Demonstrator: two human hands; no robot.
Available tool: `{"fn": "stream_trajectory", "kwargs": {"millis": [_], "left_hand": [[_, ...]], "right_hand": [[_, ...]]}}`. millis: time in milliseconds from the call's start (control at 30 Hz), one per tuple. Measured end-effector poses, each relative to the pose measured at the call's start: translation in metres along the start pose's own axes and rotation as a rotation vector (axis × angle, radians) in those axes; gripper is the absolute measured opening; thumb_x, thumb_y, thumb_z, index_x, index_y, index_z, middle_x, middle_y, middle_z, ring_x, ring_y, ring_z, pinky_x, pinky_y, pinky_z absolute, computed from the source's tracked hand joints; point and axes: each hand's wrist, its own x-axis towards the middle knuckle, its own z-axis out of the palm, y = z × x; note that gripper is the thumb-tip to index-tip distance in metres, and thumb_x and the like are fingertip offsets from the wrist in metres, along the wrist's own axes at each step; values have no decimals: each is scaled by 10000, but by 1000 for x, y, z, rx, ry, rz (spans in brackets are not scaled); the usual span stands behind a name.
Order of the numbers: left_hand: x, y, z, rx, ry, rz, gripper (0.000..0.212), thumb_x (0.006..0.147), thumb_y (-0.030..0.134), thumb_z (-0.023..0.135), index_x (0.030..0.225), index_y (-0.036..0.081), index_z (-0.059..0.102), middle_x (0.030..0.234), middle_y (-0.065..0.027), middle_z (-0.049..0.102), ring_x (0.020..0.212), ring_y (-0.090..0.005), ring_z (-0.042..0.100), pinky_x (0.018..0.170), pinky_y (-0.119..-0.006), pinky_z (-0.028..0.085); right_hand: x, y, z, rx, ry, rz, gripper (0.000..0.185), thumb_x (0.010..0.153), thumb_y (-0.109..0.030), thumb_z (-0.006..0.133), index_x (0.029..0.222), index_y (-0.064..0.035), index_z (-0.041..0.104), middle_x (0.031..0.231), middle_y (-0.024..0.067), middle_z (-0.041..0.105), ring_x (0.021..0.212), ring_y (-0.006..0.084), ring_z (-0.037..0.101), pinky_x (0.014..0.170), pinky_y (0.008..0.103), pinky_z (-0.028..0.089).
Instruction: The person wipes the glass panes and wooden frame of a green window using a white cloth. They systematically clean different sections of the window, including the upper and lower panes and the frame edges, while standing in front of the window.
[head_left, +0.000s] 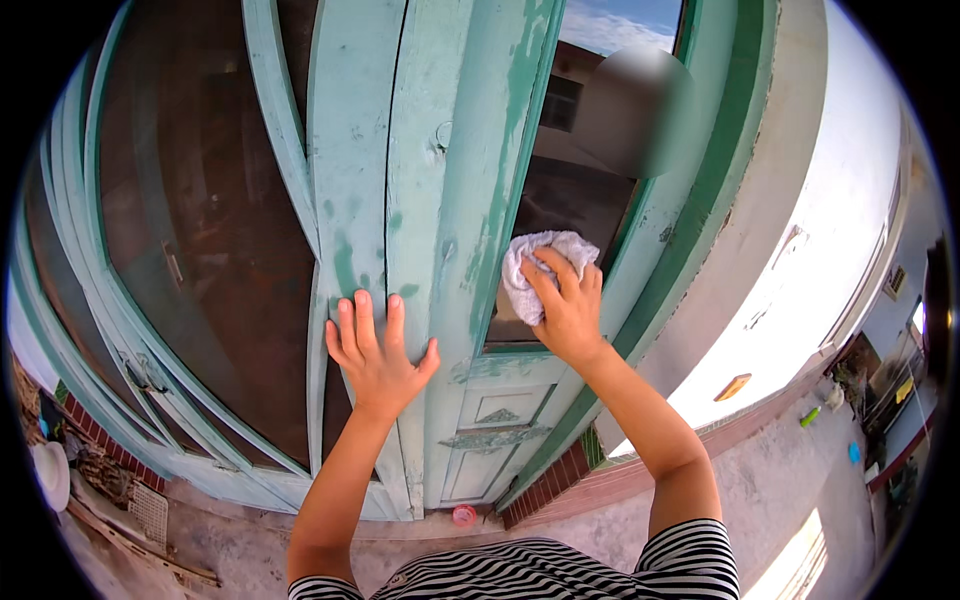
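Note:
My right hand (574, 315) is closed around a crumpled pale cloth (525, 277) and presses it to the lower part of a narrow glass pane (559, 199). The glass reflects sky and a building. Spread flat, my left hand (381, 360) rests on the green-painted wooden door frame (352, 210), with its fingertips by a vertical seam. Dark damp-looking patches mark the paint just above those fingers. Below the pane is a carved wooden door panel (502, 409) with worn paint.
To the left stands a screened door leaf (202, 225) with metal handles (142, 375). A white wall (780, 300) juts out at right. On the concrete floor (757, 480) are a small red container (464, 515), a green object (810, 417) and, at left, a plastic basket (148, 514).

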Motion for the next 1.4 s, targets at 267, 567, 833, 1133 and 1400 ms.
{"fn": "stream_trajectory", "kwargs": {"millis": [267, 567, 833, 1133, 1400], "left_hand": [[0, 1, 2, 9, 0, 28, 840, 813, 456, 714, 1511, 62, 460, 1598, -296, 345, 1483, -484, 303, 1149, -653, 253], [-4, -8, -3, 81, -23, 48, 820, 824, 485, 677, 1492, 56, 470, 1582, -320, 347, 1480, -498, 312, 1146, -663, 265], [-20, 1, 0, 116, -53, 17, 807, 859, 554, 616, 1487, 71, 466, 1563, -324, 371, 1441, -523, 362, 1125, -683, 310], [-17, -4, -13, 169, -91, 7, 832, 848, 552, 623, 1499, 66, 445, 1557, -336, 363, 1425, -551, 357, 1114, -693, 318], [-13, -4, -1, 112, -4, 4, 751, 886, 566, 597, 1468, 101, 504, 1559, -284, 399, 1460, -487, 349, 1137, -667, 292]], "right_hand": [[-31, 27, 8, -5, -49, -334, 576, 666, -143, 800, 1224, -270, 734, 1238, -42, 641, 903, 233, 556, 770, 376, 433], [293, 138, -53, -126, 607, 70, 576, 743, -92, 778, 1298, -157, 637, 1265, 101, 641, 1116, 386, 577, 933, 458, 480], [533, 192, -151, 116, 583, 308, 360, 890, -218, 647, 1232, -104, 641, 1148, 230, 685, 1135, 437, 619, 963, 517, 494], [529, 255, -173, -426, 638, 204, 262, 901, -264, 616, 1104, -114, 688, 1107, 204, 730, 1101, 415, 671, 895, 536, 539], [489, 243, -183, -693, 528, 351, 285, 873, -321, 624, 1039, -110, 722, 1081, 223, 731, 1067, 400, 697, 889, 517, 565]]}}
